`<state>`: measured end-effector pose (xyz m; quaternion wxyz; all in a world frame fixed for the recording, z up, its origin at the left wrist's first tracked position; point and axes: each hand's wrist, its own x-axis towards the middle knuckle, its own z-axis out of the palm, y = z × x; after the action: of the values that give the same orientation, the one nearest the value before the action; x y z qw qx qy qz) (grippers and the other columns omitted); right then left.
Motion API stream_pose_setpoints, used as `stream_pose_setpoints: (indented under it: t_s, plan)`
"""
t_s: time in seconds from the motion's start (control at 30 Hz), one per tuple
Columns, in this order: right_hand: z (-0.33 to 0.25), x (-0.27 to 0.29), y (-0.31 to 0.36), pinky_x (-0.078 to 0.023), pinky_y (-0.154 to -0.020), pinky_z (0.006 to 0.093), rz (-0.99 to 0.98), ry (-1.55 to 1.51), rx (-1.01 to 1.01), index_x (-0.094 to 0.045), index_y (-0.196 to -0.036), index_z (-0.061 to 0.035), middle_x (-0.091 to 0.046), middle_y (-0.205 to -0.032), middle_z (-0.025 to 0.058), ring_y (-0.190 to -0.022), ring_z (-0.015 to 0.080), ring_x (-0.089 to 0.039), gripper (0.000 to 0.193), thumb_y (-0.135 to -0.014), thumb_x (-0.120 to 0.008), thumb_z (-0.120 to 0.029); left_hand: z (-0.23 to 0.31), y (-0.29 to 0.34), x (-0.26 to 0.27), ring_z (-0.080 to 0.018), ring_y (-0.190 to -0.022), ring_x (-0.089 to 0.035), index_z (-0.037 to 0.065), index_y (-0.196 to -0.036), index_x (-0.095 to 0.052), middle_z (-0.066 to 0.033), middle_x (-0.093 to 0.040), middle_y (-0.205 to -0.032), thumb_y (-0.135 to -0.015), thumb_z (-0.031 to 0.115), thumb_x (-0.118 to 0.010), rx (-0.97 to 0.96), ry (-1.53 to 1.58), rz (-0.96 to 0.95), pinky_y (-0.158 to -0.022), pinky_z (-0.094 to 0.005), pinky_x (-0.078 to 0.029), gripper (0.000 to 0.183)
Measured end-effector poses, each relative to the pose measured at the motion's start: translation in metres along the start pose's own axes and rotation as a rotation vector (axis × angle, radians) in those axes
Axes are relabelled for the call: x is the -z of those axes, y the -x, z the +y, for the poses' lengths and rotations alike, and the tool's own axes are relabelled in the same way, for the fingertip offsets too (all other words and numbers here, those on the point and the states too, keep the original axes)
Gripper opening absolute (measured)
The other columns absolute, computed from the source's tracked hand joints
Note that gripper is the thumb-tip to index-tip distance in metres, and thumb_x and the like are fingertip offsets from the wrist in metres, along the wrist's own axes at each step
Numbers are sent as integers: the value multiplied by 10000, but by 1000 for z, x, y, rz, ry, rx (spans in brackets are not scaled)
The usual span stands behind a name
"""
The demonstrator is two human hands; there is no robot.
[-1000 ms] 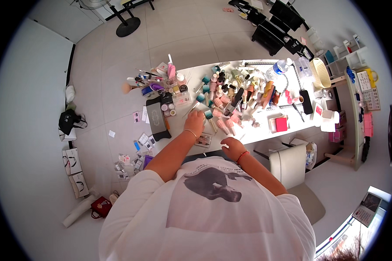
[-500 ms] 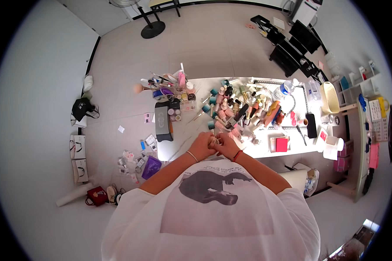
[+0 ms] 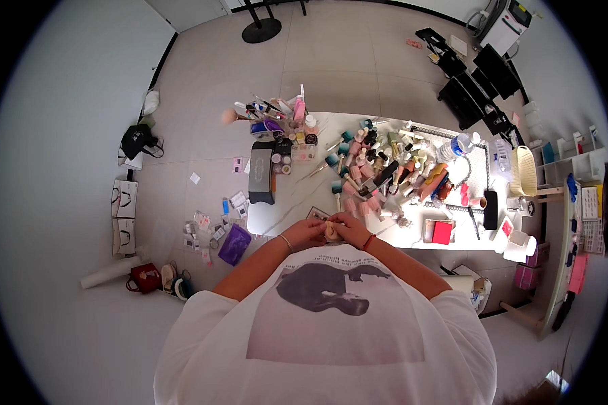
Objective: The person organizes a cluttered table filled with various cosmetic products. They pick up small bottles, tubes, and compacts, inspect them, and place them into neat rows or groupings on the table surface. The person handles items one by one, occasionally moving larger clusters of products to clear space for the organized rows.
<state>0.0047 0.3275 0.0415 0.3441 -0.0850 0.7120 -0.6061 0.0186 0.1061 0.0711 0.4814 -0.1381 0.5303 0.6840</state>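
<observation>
At the front edge of the white marbled table (image 3: 277,219), my left hand (image 3: 307,233) and my right hand (image 3: 354,230) are close together. Between them they pinch a small, rounded, peach-coloured thing (image 3: 331,233); its kind is too small to make out. Fingers of both hands are closed on it. Just beyond my left fingers lies a small flat box with a dark rim (image 3: 317,214), partly hidden. Pink nail polish bottles (image 3: 365,206) stand and lie past my right hand, in a crowded heap with other bottles and teal-capped ones.
A grey nail lamp (image 3: 261,172) and a holder of brushes (image 3: 273,121) occupy the left side. To the right are a plastic bottle (image 3: 457,146), a red square box (image 3: 442,232), a black phone (image 3: 490,210) and a cream basket (image 3: 522,171). A purple pouch (image 3: 234,244) lies on the floor.
My view has shifted, so the table sits further right in it. My hands have parted slightly, showing more of the peach-coloured thing and the flat box beyond.
</observation>
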Motion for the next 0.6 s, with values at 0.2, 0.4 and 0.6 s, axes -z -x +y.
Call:
stream_pose_setpoints:
  t_s: [0.2,0.4,0.6]
  plan:
    - [4,-4,2,-530,-879,313,-44,-362,-32,-518,-1255,-65,-590,-1159,61,-1051,166,-596,292,-977,-537,-153,-18,-9,4,-230,-1169,-590,89,-1374,-474,-84,-555,-1315,-1032,355,-515,-12,259,-36,-978,-375,-514,436]
    - [-6,5,13,-550,-897,349,23,-499,-168,-473,-1242,-80,-574,-1215,92,-1091,193,-604,259,-986,-496,-109,-9,-12,-2,-227,-1153,-600,70,-1313,-495,-80,-570,-1261,-993,220,-588,-129,-158,3,-924,-378,-542,365]
    - [-17,12,18,-578,-852,409,245,-748,-299,-466,-1179,-83,-608,-1171,150,-1019,300,-663,204,-984,-407,-90,-53,-42,49,-238,-951,-660,57,-1141,-583,-94,-635,-1053,-943,101,-608,-264,173,238,-816,-364,-585,204]
